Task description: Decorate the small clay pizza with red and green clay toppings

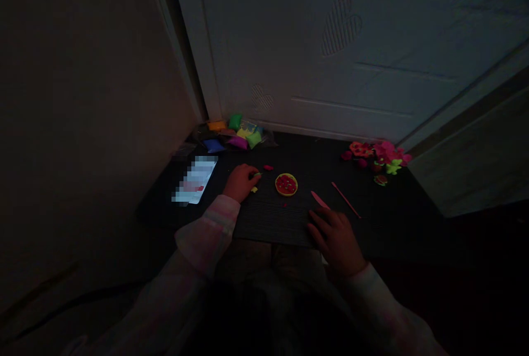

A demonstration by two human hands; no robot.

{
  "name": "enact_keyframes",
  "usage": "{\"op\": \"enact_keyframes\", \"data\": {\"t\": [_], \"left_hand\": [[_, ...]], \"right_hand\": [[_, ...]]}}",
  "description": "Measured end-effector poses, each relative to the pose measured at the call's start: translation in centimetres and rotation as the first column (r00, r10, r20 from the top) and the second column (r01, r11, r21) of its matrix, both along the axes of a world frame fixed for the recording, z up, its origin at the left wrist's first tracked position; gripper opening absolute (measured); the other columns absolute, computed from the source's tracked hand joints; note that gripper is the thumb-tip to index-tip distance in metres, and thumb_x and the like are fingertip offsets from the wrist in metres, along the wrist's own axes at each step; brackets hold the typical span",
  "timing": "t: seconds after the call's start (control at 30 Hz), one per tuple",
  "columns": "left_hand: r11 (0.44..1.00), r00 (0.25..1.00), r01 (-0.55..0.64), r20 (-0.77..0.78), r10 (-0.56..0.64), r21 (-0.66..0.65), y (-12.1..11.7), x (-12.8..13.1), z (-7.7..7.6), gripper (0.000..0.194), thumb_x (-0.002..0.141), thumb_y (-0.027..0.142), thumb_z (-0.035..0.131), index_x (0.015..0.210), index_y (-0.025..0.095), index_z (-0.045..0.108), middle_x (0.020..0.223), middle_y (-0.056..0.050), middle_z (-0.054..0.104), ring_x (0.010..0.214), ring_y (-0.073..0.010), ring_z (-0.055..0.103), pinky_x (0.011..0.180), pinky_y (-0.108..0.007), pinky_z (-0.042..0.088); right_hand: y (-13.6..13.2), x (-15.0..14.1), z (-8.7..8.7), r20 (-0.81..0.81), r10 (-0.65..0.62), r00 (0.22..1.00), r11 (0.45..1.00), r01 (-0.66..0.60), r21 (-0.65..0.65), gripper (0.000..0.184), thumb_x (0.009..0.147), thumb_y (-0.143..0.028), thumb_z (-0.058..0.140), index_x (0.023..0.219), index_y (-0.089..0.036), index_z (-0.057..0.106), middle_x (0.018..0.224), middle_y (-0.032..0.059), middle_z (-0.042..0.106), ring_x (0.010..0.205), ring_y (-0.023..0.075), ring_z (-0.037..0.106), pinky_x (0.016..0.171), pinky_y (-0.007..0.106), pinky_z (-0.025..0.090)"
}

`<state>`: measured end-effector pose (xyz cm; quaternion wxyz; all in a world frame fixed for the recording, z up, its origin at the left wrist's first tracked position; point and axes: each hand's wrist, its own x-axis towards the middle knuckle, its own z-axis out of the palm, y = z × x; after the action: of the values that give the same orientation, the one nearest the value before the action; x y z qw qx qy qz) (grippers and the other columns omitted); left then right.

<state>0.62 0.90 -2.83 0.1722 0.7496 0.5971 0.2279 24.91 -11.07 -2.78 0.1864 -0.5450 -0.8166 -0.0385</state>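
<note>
My left hand is closed in a pinch above the dark table, with a small green piece of clay at its fingertips. Just below those fingers lies a pale yellow bit of clay, and a red lump is a little beyond them. To the right sits a small round clay pizza with a yellow rim, red top and green specks. My right hand rests at the near table edge, fingers apart. A pink plastic knife points out from beside its fingers, its lower end hidden by the hand.
A lit phone lies at the left. Bags of coloured clay are heaped at the back left. Pink, red and green clay shapes cluster at the back right. A thin pink stick tool lies beyond my right hand. A white door stands behind the table.
</note>
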Motion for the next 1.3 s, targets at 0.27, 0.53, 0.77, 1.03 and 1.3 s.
{"op": "enact_keyframes", "data": {"t": [0.27, 0.53, 0.77, 1.03, 1.3], "left_hand": [[1.0, 1.0, 0.005, -0.003, -0.005, 0.001, 0.07, -0.02, -0.1, 0.02, 0.081, 0.031, 0.05, 0.088, 0.014, 0.057, 0.089, -0.004, 0.059, 0.083, -0.0158, 0.055, 0.074, -0.036, 0.045], [1.0, 1.0, 0.006, 0.005, -0.006, 0.005, -0.01, 0.0, 0.02, 0.018, 0.08, 0.03, 0.051, 0.087, 0.014, 0.057, 0.087, -0.003, 0.058, 0.082, -0.0156, 0.055, 0.074, -0.036, 0.044], [1.0, 1.0, 0.001, 0.008, -0.001, 0.014, 0.07, -0.02, -0.12, 0.017, 0.079, 0.028, 0.053, 0.086, 0.014, 0.058, 0.086, -0.003, 0.058, 0.083, -0.0162, 0.054, 0.075, -0.035, 0.043], [1.0, 1.0, -0.004, 0.015, 0.003, 0.018, 0.08, 0.01, -0.19, 0.016, 0.078, 0.027, 0.054, 0.084, 0.013, 0.058, 0.085, -0.003, 0.058, 0.083, -0.0162, 0.054, 0.075, -0.036, 0.043], [1.0, 1.0, -0.004, 0.024, 0.004, 0.018, 0.1, 0.01, -0.13, 0.016, 0.078, 0.027, 0.055, 0.085, 0.013, 0.058, 0.084, -0.003, 0.059, 0.081, -0.0157, 0.055, 0.073, -0.035, 0.044]], "right_hand": [[-0.16, -0.05, -0.01, 0.056, -0.04, 0.998, 0.999, 0.038, 0.022, 0.034, 0.082, -0.034, 0.045, 0.107, -0.017, 0.059, 0.111, 0.0134, 0.055, 0.092, 0.0257, 0.049, 0.073, 0.04, 0.04], [-0.43, 0.12, 0.19, 0.078, -0.013, 0.997, 1.0, 0.012, 0.012, 0.032, 0.083, -0.034, 0.044, 0.107, -0.019, 0.059, 0.113, 0.0111, 0.055, 0.094, 0.0248, 0.047, 0.075, 0.04, 0.039], [-0.69, 0.36, 0.32, 0.087, 0.018, 0.996, 1.0, -0.02, 0.016, 0.028, 0.083, -0.032, 0.045, 0.102, -0.022, 0.062, 0.112, 0.0094, 0.056, 0.095, 0.0237, 0.047, 0.077, 0.038, 0.038], [-0.96, 0.5, 0.31, 0.092, 0.027, 0.995, 0.999, -0.029, 0.022, 0.027, 0.082, -0.032, 0.046, 0.103, -0.022, 0.061, 0.113, 0.0088, 0.055, 0.096, 0.0233, 0.047, 0.076, 0.038, 0.038], [-1.07, 0.63, 0.26, 0.079, 0.021, 0.997, 0.999, -0.024, 0.034, 0.027, 0.082, -0.031, 0.047, 0.102, -0.022, 0.062, 0.112, 0.0094, 0.055, 0.096, 0.0238, 0.047, 0.076, 0.038, 0.039]]}}
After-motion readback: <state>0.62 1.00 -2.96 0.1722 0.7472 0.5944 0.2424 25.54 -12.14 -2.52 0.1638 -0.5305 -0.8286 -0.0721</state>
